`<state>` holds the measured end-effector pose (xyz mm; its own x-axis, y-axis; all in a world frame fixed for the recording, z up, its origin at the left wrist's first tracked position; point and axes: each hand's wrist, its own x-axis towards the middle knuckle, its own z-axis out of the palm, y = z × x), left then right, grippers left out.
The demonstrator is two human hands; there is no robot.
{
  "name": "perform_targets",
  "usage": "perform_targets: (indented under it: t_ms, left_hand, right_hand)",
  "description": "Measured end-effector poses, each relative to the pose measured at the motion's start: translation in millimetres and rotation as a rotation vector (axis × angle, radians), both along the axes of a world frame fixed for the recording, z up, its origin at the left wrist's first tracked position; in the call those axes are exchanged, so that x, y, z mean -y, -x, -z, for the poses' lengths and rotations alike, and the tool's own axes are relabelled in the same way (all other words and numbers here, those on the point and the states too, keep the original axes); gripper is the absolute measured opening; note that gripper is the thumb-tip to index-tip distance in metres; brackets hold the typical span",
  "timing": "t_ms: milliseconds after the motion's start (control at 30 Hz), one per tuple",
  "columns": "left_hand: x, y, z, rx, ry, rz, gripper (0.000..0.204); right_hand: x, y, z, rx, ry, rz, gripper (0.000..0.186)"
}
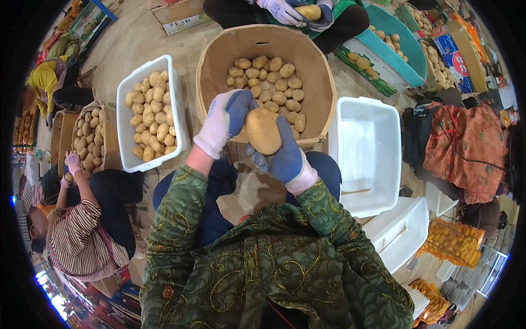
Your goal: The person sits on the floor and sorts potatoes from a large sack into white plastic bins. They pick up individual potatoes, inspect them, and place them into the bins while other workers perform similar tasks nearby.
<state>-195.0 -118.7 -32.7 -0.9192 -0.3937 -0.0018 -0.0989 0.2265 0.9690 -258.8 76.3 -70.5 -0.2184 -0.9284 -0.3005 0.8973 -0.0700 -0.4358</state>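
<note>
A large potato (pixel 263 131) is held in front of my chest, over the near rim of an octagonal cardboard bin (pixel 298 46). My gloved right hand (pixel 282 159) wraps around it from the lower right. My gloved left hand (pixel 227 118) is closed against its upper left side. Both gloves are pale with blue coating. Potatoes (pixel 274 82) lie spread on the bin's bottom. A white tub (pixel 183 134) heaped with potatoes is left of the bin, and a white tub (pixel 367 159) without potatoes is at the right.
Co-workers sit at left (pixel 82 219) and across the bin (pixel 282 11), the latter holding a potato. A potato carton (pixel 93 137), a teal bin (pixel 411 60), more white tubs (pixel 400 230), orange mesh sacks (pixel 449 241) and an orange cloth bundle (pixel 466 148) surround me.
</note>
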Motion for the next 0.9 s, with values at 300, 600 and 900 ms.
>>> perform_targets:
  t_ms: [300,600,900]
  left_hand:
    - [-28,-7,-34,-0.101,0.106,0.233,0.045]
    - [-47,9,-37,-0.047,-0.133,0.054,0.033]
    - [-27,10,-29,-0.109,-0.520,-0.011,0.031]
  right_hand:
    - [-5,6,-18,-0.551,0.012,0.248,0.049]
    - [2,-3,-13,-0.900,0.042,0.373,0.067]
    - [13,-8,-29,-0.450,0.109,0.282,0.071]
